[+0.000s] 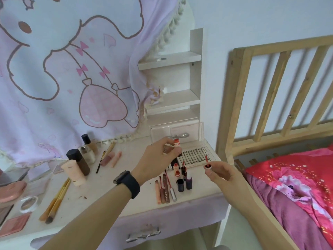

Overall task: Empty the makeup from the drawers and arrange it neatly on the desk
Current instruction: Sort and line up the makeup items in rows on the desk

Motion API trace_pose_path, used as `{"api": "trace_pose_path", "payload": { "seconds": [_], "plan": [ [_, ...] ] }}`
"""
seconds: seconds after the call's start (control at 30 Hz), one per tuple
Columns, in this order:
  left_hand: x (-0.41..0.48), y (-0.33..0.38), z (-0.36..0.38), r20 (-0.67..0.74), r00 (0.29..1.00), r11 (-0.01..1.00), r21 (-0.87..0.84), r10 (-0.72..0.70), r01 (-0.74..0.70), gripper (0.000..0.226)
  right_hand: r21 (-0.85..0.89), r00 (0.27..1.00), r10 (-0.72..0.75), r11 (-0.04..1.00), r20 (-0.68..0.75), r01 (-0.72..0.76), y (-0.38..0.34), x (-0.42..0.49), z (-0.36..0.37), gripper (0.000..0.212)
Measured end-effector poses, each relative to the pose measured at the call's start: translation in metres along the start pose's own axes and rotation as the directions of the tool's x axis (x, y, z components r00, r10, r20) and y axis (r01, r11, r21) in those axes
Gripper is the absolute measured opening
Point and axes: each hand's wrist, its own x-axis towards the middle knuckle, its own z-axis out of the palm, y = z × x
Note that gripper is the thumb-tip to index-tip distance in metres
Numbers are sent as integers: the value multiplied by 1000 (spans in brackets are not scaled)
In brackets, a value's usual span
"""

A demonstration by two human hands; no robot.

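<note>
While my left hand (162, 154) pinched the tube (177, 143), seemingly light and slick, my right hand (221, 175) at four o'clock pinched its wand (206, 159) by the cap.

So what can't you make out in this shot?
Head view:
Small orange-capped tube: body hidden by fingers of left hand.
Pink compact case: cut off by left frame edge.
Contents of front desk drawer: hidden behind its shut front.
Print on white lash tray: too small.

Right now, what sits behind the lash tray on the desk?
A clear case stands behind the lash tray, with a bow-handled drawer behind it. The left hand, holding a small tube, hides the case's lower left.
</note>
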Motion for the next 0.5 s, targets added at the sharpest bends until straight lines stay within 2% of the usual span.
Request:
{"api": "trace_pose_path", "payload": {
  "seconds": [0.23,0.43,0.5],
  "plan": [
    [67,0,40,155,986,969,246,-62,22,23,-276,999,8,961,-41,-19,31,45,-13,17],
    [91,-8,60,281,946,880,475,-160,7,24,-388,999,26,922,22,-16,45,68,-11,16],
    [93,-10,65,316,929,815,579,-194,-27,27,-427,999,18,904,36,-1,46,69,-9,12]
  ]
}}
